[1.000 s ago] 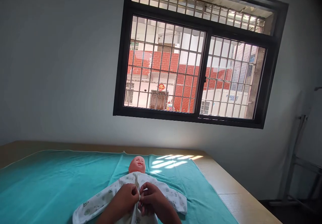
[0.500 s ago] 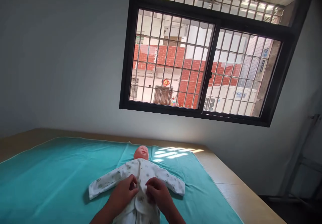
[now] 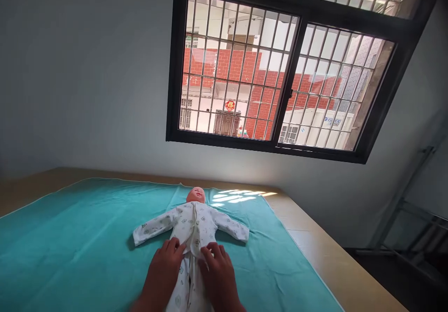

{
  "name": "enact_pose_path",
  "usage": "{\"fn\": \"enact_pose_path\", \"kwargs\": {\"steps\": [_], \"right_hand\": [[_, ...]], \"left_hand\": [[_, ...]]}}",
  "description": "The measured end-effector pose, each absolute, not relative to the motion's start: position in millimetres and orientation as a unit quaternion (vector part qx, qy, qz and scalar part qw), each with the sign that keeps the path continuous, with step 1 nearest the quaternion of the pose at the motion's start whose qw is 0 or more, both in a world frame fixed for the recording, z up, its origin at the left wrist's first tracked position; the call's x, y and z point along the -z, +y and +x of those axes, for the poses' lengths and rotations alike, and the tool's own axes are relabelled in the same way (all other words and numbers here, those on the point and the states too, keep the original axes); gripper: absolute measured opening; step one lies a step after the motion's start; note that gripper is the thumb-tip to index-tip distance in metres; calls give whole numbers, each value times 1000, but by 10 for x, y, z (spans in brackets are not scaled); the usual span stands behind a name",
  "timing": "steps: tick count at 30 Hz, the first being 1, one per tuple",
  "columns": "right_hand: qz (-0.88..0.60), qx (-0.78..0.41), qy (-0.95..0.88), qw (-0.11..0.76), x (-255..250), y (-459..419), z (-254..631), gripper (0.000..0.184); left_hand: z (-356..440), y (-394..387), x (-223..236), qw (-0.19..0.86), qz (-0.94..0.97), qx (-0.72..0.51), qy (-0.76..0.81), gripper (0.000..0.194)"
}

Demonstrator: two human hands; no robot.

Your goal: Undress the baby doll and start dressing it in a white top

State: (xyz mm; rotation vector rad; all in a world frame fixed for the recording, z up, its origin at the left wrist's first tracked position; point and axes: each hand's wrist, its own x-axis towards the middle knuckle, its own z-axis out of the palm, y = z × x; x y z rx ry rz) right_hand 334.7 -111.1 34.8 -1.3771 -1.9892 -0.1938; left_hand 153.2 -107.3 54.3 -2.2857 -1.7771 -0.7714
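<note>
A baby doll [image 3: 195, 195] lies on its back on a teal blanket [image 3: 80, 237], dressed in a white printed sleepsuit [image 3: 192, 225] with its sleeves spread out to both sides. My left hand [image 3: 163, 270] rests flat on the suit at the doll's lower body, fingers stretched out. My right hand [image 3: 219, 272] lies beside it on the other side of the suit's front opening, fingers also laid flat on the cloth. Neither hand grips anything.
The blanket covers a wooden bed platform [image 3: 336, 274] that stands against a grey wall. A large barred window [image 3: 280, 74] is above it. A metal rack [image 3: 413, 214] stands on the right, past the platform's edge.
Both hands have left the pinch at the suit's chest, slid down toward the doll's legs and flattened out. The view has moved so that the doll sits higher and fuller in frame.
</note>
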Motion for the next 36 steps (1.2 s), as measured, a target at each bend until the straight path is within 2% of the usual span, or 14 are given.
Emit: {"fn": "enact_pose_path", "kwargs": {"steps": [2,4,8,11,17,22,27,36], "right_hand": [[-537,98,-773,325,-459,-1084,3246,16],[-540,107,-770,322,-495,-1070,3206,18],[-503,84,-796,326,-455,-1126,3255,25],[-506,67,-791,338,-401,-1200,3309,26],[-526,90,-769,352,-377,-1189,3288,41],[-533,130,-769,327,-449,-1076,3138,33],[-510,105,-768,373,-381,-1046,3165,27],[-463,62,-781,415,-295,-1033,3306,26]], "left_hand": [[1563,-1093,-585,99,-764,253,-585,34],[1540,-1117,-588,94,-764,284,-572,27],[1406,-1167,-461,101,-761,385,-512,27],[1337,-1216,-332,99,-765,408,-488,27],[1319,-1220,-217,41,-741,433,-512,26],[1223,-1147,-181,-19,-717,416,-559,37],[1130,-1157,-173,-116,-684,403,-597,27],[1147,-1229,-260,-213,-678,387,-587,14]]}}
